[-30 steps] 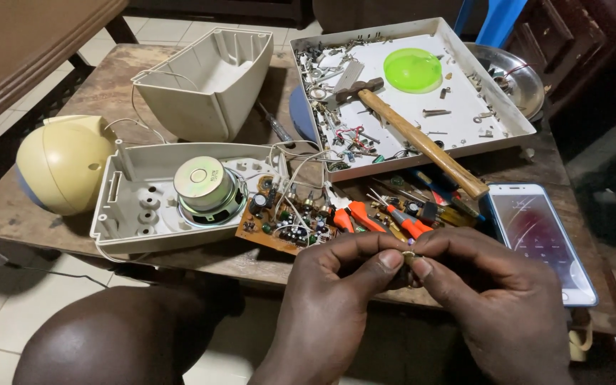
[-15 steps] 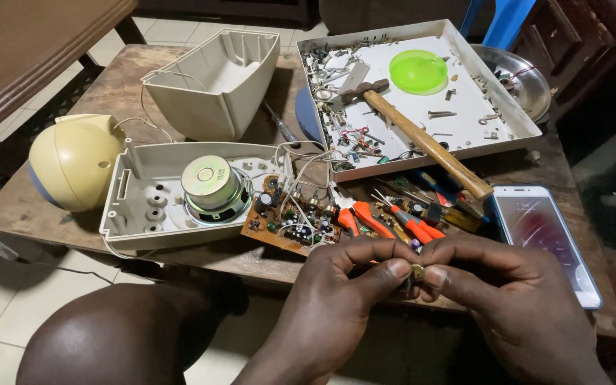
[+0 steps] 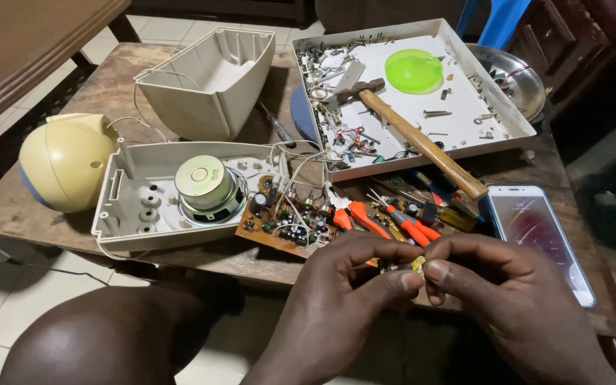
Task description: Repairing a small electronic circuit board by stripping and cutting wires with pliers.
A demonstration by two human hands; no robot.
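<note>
Small yellow part (image 3: 417,264) pinched between both hands' fingers (image 3: 408,279).

Wooden-handled hammer (image 3: 422,142) across white tray (image 3: 497,139), green lid (image 3: 413,70), speaker (image 3: 208,187) in opened casing (image 3: 130,207), circuit board (image 3: 283,221), phone (image 3: 540,239)

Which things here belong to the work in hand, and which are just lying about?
In hand: small yellowish part, pinched between left hand and right hand.

Lying about: circuit board, speaker in open casing, hammer, parts tray, orange-handled pliers, phone, green lid.
</note>
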